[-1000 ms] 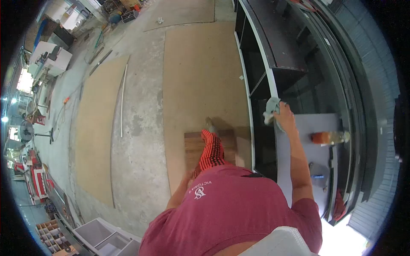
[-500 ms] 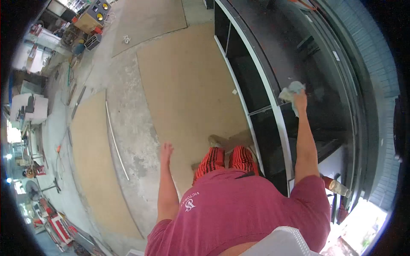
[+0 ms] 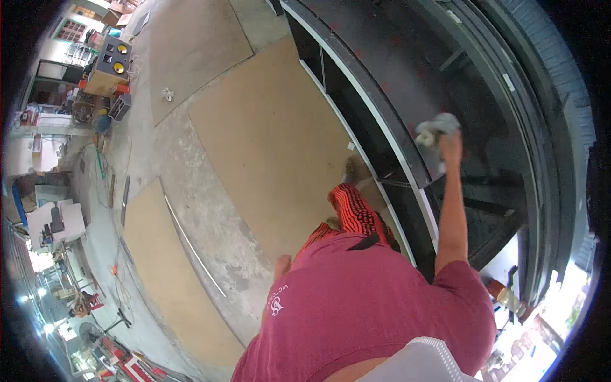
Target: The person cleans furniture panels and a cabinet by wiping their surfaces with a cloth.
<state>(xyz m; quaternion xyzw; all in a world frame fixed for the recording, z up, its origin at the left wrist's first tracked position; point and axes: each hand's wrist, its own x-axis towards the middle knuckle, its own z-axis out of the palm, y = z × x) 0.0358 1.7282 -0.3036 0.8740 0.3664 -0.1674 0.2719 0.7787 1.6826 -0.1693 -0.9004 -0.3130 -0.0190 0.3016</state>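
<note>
In my right hand (image 3: 451,150), the fingers are closed round a crumpled whitish rag (image 3: 439,127). It lies against the dark, glossy surface of a long black cabinet (image 3: 388,51), near the edge where that surface ends. My left hand (image 3: 283,264) hangs low beside my shirt, away from the cabinet. Most of its fingers are hidden or blurred, and nothing shows in it.
Light-edged open compartments (image 3: 356,108) run along the cabinet's near side. Brown boards (image 3: 254,127) cover the concrete floor (image 3: 216,235), where a thin pale strip (image 3: 194,248) lies. A speaker box (image 3: 113,57) and a floor fan (image 3: 89,332) stand to the left.
My view has turned and my body has stepped forward along the cabinet. The left hand has dropped back toward my side. My right hand still holds the rag on the dark surface.
</note>
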